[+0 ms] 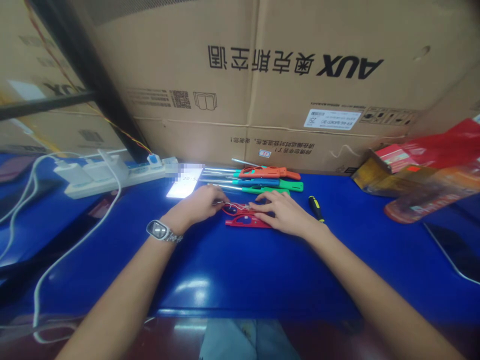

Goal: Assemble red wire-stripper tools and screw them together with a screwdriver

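In front of me, the upper half of a red lighter casing (240,212) lies on the blue table, with thin pale and red wires (237,205) in it. The other red casing half (245,223) lies just nearer to me. My left hand (198,204), with a watch on the wrist, pinches at the left end of the upper half; something thin between its fingertips is too small to name. My right hand (287,212) grips the right end of that half between fingers and thumb, and covers part of both halves.
Long-necked lighters in orange (268,172), blue (262,182) and green (270,189) lie behind my hands. A yellow-black screwdriver (315,207) is at right, a lit phone (185,182) at left. A white power strip (123,177), cardboard box (285,95) and orange bottle (431,192) surround the area.
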`<action>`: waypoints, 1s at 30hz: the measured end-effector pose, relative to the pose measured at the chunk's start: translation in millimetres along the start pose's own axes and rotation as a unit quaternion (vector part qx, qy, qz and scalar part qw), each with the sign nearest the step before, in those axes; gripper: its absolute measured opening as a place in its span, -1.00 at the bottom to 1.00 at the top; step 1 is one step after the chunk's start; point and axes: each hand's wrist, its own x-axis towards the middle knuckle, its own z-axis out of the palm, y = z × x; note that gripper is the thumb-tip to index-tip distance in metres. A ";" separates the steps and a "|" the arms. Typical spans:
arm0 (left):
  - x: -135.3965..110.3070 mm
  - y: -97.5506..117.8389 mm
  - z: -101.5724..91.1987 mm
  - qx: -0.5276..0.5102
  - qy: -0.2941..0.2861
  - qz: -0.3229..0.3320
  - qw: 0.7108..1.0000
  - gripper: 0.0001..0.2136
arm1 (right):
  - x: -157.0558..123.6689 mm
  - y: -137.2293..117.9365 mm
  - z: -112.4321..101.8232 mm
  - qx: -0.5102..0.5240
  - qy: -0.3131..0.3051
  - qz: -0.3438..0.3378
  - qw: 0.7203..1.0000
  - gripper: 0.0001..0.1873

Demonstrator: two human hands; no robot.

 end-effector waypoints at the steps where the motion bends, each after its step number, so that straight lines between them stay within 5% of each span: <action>1: -0.7 -0.4 -0.1 -0.013 -0.001 -0.008 1.000 -0.81 | -0.2 0.0 -0.2 -0.002 -0.002 0.001 1.000 -0.63; 6: -3.0 -0.9 0.0 -0.086 0.024 -0.031 0.996 -0.79 | -0.4 0.9 0.8 -0.006 -0.005 0.002 1.000 -0.63; 21: -3.1 1.1 -3.5 -0.089 0.025 -0.039 0.995 -0.88 | -0.5 2.0 1.7 0.004 0.002 0.003 1.000 -0.64; 30: -4.7 4.8 -5.5 -0.003 0.010 -0.044 0.999 -0.81 | -0.6 0.4 0.6 0.004 -0.004 0.008 1.000 -0.62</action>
